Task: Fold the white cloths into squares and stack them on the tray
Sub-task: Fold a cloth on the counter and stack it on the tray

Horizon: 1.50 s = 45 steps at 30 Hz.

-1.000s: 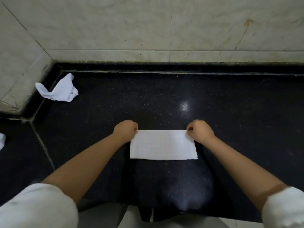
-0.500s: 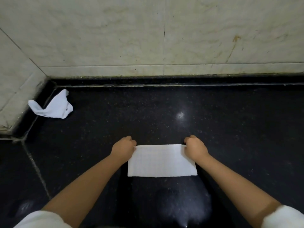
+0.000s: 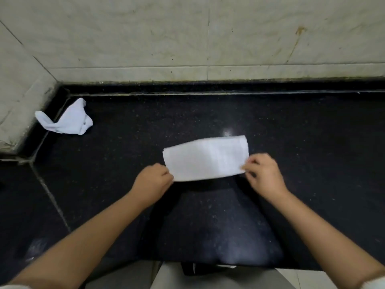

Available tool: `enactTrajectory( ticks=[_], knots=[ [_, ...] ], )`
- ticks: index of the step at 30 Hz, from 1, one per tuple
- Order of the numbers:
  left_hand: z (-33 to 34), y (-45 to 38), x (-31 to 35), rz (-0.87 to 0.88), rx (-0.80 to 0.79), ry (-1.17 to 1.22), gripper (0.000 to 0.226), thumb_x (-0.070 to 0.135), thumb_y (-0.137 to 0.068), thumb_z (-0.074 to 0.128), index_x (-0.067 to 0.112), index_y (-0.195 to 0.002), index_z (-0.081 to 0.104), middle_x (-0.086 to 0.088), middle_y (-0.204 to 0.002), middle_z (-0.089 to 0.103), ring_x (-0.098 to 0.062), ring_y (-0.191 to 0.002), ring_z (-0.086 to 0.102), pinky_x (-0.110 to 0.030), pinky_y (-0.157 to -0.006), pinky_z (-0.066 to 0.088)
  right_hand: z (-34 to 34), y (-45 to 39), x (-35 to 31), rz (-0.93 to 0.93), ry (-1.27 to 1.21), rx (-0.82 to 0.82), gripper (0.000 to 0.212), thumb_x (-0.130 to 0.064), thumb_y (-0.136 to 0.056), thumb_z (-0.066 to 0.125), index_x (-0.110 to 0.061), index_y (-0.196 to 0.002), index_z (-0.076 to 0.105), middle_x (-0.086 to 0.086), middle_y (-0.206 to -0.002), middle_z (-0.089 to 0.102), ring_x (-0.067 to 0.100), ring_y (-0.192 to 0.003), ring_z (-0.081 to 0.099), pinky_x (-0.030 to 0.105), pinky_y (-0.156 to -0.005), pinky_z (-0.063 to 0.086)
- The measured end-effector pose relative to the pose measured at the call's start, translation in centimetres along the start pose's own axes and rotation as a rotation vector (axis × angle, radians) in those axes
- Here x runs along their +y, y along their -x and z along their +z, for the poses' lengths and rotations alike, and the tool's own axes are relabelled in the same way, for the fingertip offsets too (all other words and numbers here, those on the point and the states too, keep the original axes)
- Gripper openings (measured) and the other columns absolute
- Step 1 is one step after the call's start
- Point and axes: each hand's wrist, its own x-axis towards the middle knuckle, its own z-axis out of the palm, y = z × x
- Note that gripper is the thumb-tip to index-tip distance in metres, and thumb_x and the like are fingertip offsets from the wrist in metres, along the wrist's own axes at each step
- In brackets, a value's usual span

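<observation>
No text, label, brand, number or sign showing legibly anywhere, nothing readable appearing on the cloth (image 3: 205, 159), the tabletop (image 3: 291, 142) or the wall tiles (image 3: 145, 34)

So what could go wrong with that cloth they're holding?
The folded white cloth is pinched only at its near corners by the left hand and right hand, and it sits skewed, so the next fold may come out crooked. It could also slip from the fingers. No tray is in view, so carrying it might undo the folds.
</observation>
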Motion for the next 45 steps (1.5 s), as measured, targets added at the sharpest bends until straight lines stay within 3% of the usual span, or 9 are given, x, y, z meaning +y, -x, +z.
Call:
enactTrajectory(
  ticks=[5, 11, 15, 20, 28, 34, 39, 42, 45],
  knots=[
    [3.7, 3.9, 2.9, -0.107, -0.248, 0.066, 0.017, 0.025, -0.057, 0.085, 0.02, -0.062, 0.07, 0.005, -0.064, 0.065, -0.014, -0.056, 0.062, -0.025, -0.05, 0.05, 3.5, 6.0, -1.5, 0.074, 0.092, -0.224, 0.032, -0.022, -0.037, 0.094, -0.019, -0.061, 0.074, 0.004, -0.079, 0.07, 0.027, -0.075, 0.069, 0.04, -0.061, 0.052],
    [2.0, -0.1, 3.4, -0.26, -0.129, 0.124, 0.042, 0.031, -0.085, 0.038, 0.006, -0.092, 0.071, -0.011, -0.095, 0.069, -0.029, -0.084, 0.068, -0.034, -0.068, 0.056, 3.0, 5.0, -2.2, 0.423, -0.011, -0.103, 0.012, -0.012, -0.077, 0.072, -0.004, -0.084, 0.073, 0.014, -0.092, 0.067, 0.037, -0.091, 0.06, 0.041, -0.077, 0.045],
    [2.4, -3.4, 5.7, -0.448, -0.357, 0.212, 0.057, 0.035, -0.1, 0.031, 0.006, -0.147, 0.017, -0.012, -0.157, 0.011, -0.024, -0.146, 0.007, -0.035, -0.118, 0.011, 2.3, 4.0, -2.9, 0.653, 0.12, -0.284, 0.034, -0.034, -0.092, 0.049, -0.003, -0.097, 0.062, 0.013, -0.104, 0.062, 0.031, -0.097, 0.056, 0.034, -0.078, 0.042],
    [4.6, -4.0, 7.0, -0.496, -0.483, 0.209, 0.067, 0.046, -0.099, 0.022, 0.01, -0.148, -0.006, -0.009, -0.157, -0.013, -0.022, -0.145, -0.014, -0.036, -0.118, -0.007, 2.8, 2.9, -4.1, 0.787, 0.192, -0.49, 0.036, -0.039, -0.092, 0.042, -0.009, -0.099, 0.061, 0.007, -0.106, 0.063, 0.025, -0.099, 0.057, 0.035, -0.087, 0.036],
    [5.1, -3.2, 7.3, -0.502, -0.441, 0.208, 0.067, 0.048, -0.098, 0.019, 0.012, -0.148, -0.008, -0.009, -0.157, -0.014, -0.021, -0.145, -0.014, -0.035, -0.117, -0.01, 3.6, 2.3, -5.2, 0.968, 0.097, -0.489, 0.024, -0.024, -0.09, 0.045, -0.009, -0.099, 0.061, 0.007, -0.108, 0.064, 0.024, -0.099, 0.058, 0.035, -0.091, 0.034],
    [5.3, -3.3, 7.4, -0.508, -0.418, 0.217, 0.067, 0.048, -0.098, 0.02, 0.012, -0.149, -0.006, -0.009, -0.157, -0.013, -0.022, -0.145, -0.013, -0.036, -0.117, -0.009, 3.2, 2.3, -5.5, 0.949, -0.053, -0.393, 0.007, -0.014, -0.086, 0.05, -0.008, -0.088, 0.051, 0.008, -0.088, 0.058, 0.024, -0.08, 0.056, 0.03, -0.071, 0.043],
    [3.5, -2.7, 6.9, -0.564, -0.316, 0.247, 0.065, 0.044, -0.098, 0.024, 0.013, -0.149, -0.003, -0.008, -0.157, -0.013, -0.021, -0.145, -0.013, -0.039, -0.118, -0.007, 2.5, 0.3, -8.3, 0.77, -0.277, -0.119, 0.012, -0.008, -0.081, 0.053, -0.008, -0.074, 0.044, -0.004, -0.064, 0.043, 0.02, -0.067, 0.047, 0.025, -0.047, 0.03],
    [2.0, -0.2, 4.8, -0.669, -0.258, 0.213, 0.063, 0.037, -0.098, 0.033, 0.012, -0.149, 0.006, -0.009, -0.158, -0.007, -0.023, -0.146, -0.007, -0.04, -0.119, 0.0, 2.8, -1.9, -12.3, 0.584, -0.319, -0.057, 0.011, -0.009, -0.082, 0.053, -0.009, -0.073, 0.046, 0.002, -0.068, 0.05, 0.023, -0.068, 0.051, 0.029, -0.056, 0.038],
    [1.4, 3.2, 2.8, -0.738, -0.314, 0.103, 0.064, 0.032, -0.097, 0.038, 0.011, -0.149, 0.007, -0.012, -0.158, -0.007, -0.024, -0.146, -0.007, -0.041, -0.118, 0.003, 5.3, -2.6, -16.0, 0.35, -0.241, -0.239, 0.004, -0.012, -0.085, 0.052, -0.008, -0.085, 0.054, 0.007, -0.089, 0.061, 0.025, -0.084, 0.057, 0.034, -0.077, 0.04]
  ],
)
